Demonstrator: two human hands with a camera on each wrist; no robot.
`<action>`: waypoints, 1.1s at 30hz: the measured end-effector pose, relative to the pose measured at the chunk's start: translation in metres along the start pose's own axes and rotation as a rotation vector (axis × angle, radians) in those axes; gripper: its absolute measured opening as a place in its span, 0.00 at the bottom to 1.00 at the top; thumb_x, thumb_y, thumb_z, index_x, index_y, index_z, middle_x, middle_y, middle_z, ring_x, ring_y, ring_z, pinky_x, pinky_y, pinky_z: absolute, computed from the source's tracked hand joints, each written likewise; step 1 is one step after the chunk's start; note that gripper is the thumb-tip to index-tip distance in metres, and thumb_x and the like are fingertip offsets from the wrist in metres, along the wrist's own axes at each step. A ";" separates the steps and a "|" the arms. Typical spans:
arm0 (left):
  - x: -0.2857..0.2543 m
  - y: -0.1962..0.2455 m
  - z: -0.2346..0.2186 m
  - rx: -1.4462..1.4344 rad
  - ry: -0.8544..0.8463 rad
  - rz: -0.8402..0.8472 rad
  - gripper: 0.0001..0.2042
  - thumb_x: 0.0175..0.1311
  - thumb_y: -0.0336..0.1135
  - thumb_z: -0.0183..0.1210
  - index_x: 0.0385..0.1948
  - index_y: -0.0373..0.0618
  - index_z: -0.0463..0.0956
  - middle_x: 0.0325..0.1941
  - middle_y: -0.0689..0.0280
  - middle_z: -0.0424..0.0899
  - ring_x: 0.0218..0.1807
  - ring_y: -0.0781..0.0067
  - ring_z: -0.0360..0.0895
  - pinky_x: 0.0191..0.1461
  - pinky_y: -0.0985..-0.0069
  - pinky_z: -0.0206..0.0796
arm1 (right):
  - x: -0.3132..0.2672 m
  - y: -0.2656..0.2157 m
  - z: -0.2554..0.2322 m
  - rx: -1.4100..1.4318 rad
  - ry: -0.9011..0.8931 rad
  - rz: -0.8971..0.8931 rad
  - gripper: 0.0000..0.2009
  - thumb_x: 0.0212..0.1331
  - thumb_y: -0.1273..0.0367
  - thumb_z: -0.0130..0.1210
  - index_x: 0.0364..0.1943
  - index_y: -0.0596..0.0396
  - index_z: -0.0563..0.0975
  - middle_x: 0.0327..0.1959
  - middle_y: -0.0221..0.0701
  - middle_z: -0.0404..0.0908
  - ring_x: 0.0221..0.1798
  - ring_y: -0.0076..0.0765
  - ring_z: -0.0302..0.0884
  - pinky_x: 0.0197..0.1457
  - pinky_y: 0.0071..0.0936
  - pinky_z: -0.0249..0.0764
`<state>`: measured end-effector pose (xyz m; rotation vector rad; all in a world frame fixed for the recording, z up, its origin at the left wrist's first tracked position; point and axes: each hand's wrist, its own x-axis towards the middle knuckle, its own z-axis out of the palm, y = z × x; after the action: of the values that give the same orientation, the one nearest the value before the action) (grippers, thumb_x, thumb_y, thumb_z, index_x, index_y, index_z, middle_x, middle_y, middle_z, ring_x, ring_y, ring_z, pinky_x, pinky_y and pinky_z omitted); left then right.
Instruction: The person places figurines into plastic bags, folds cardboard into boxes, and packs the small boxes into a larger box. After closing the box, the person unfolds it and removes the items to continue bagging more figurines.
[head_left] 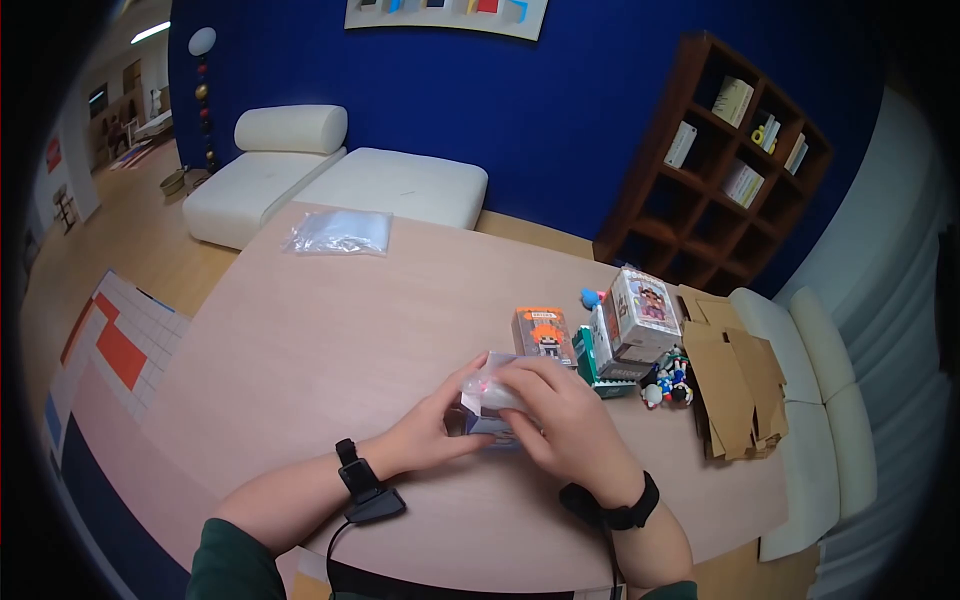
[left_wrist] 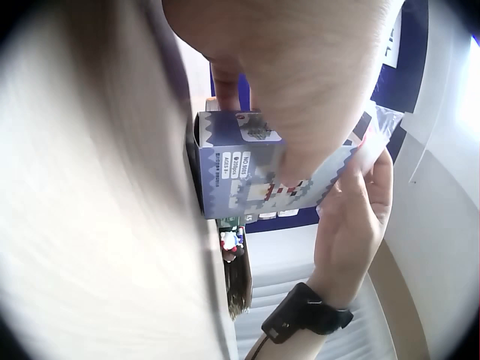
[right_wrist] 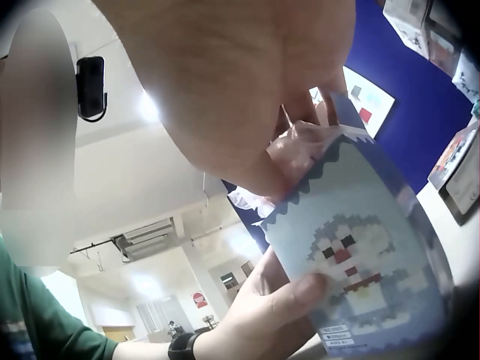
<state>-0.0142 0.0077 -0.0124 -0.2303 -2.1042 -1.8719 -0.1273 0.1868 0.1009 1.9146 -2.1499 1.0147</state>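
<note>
A light blue and purple toy brick box (right_wrist: 401, 281), printed with a white pixel-style figure, stands above the near side of the table. My left hand (head_left: 428, 428) grips its sides, thumb across the printed face in the right wrist view. At the box's open top, a clear plastic bag (right_wrist: 300, 146) sticks out. The fingers of my right hand (head_left: 580, 425) pinch this bag right at the box's mouth. The bag's lower part is hidden inside the box. Just beyond my hands is an orange box (head_left: 545, 332) with a pixel figure.
Stacked toy boxes (head_left: 640, 310) and a green box (head_left: 588, 360) stand to the right, beside small brick figures (head_left: 668, 385). Flattened cardboard (head_left: 738, 375) lies at the table's right edge. Clear plastic bags (head_left: 345, 232) lie at the far left of the table (head_left: 300, 330).
</note>
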 end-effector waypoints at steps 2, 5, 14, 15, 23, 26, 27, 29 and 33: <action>0.001 0.004 0.000 0.000 0.008 -0.031 0.50 0.60 0.26 0.69 0.80 0.51 0.42 0.69 0.56 0.70 0.65 0.67 0.73 0.62 0.70 0.71 | 0.001 0.002 0.000 -0.025 0.045 -0.021 0.22 0.57 0.76 0.58 0.58 0.54 0.75 0.48 0.40 0.80 0.48 0.51 0.78 0.54 0.41 0.73; 0.000 0.018 -0.001 -0.034 0.005 -0.133 0.50 0.60 0.25 0.69 0.80 0.51 0.42 0.69 0.56 0.70 0.66 0.66 0.72 0.64 0.69 0.70 | -0.001 0.002 -0.007 -0.156 -0.001 0.019 0.20 0.56 0.76 0.58 0.56 0.56 0.76 0.47 0.39 0.79 0.49 0.50 0.77 0.54 0.40 0.73; -0.001 -0.004 -0.003 0.058 0.021 -0.006 0.50 0.61 0.27 0.70 0.80 0.49 0.42 0.67 0.58 0.72 0.61 0.72 0.73 0.61 0.73 0.70 | -0.008 -0.011 0.002 -0.225 -0.112 -0.048 0.15 0.57 0.69 0.63 0.49 0.53 0.78 0.38 0.35 0.78 0.46 0.43 0.78 0.59 0.44 0.70; -0.001 -0.003 -0.003 0.058 0.018 -0.006 0.50 0.61 0.27 0.70 0.80 0.49 0.42 0.67 0.58 0.72 0.61 0.72 0.73 0.61 0.73 0.70 | -0.009 -0.009 0.009 -0.256 -0.132 -0.051 0.15 0.58 0.67 0.63 0.49 0.53 0.78 0.37 0.34 0.78 0.45 0.41 0.78 0.61 0.43 0.70; 0.001 -0.008 -0.002 0.084 0.156 0.106 0.53 0.60 0.26 0.71 0.77 0.51 0.34 0.67 0.55 0.67 0.56 0.67 0.77 0.63 0.66 0.73 | -0.001 -0.005 -0.006 -0.182 0.038 -0.050 0.15 0.59 0.64 0.65 0.48 0.53 0.80 0.37 0.35 0.81 0.45 0.42 0.79 0.61 0.43 0.70; 0.003 -0.009 -0.003 0.045 0.247 0.052 0.45 0.60 0.24 0.70 0.70 0.51 0.41 0.62 0.55 0.64 0.59 0.65 0.76 0.66 0.64 0.72 | -0.002 -0.002 -0.017 -0.294 0.193 0.214 0.16 0.58 0.65 0.65 0.47 0.57 0.79 0.44 0.40 0.82 0.49 0.47 0.80 0.49 0.43 0.75; 0.004 -0.011 -0.003 0.040 0.296 0.049 0.42 0.60 0.24 0.69 0.68 0.50 0.44 0.60 0.55 0.65 0.59 0.65 0.76 0.66 0.63 0.72 | -0.004 -0.001 -0.019 -0.294 0.193 0.213 0.16 0.58 0.65 0.65 0.47 0.57 0.79 0.44 0.40 0.82 0.49 0.47 0.80 0.49 0.43 0.75; 0.006 -0.020 -0.007 0.063 0.301 0.072 0.39 0.60 0.20 0.68 0.64 0.52 0.46 0.57 0.59 0.64 0.60 0.65 0.76 0.63 0.65 0.74 | -0.010 0.004 -0.019 -0.298 -0.102 0.408 0.16 0.59 0.65 0.65 0.47 0.58 0.78 0.47 0.42 0.81 0.50 0.49 0.80 0.50 0.44 0.76; 0.007 -0.022 -0.009 0.022 0.310 -0.007 0.36 0.62 0.21 0.66 0.63 0.51 0.48 0.61 0.59 0.66 0.61 0.66 0.75 0.63 0.66 0.74 | -0.012 0.014 -0.001 -0.176 -0.094 0.303 0.17 0.59 0.64 0.64 0.48 0.59 0.77 0.50 0.42 0.81 0.52 0.51 0.80 0.51 0.44 0.78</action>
<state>-0.0264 -0.0046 -0.0295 0.0698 -1.9147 -1.7575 -0.1375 0.1973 0.0903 1.6236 -2.5426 0.7548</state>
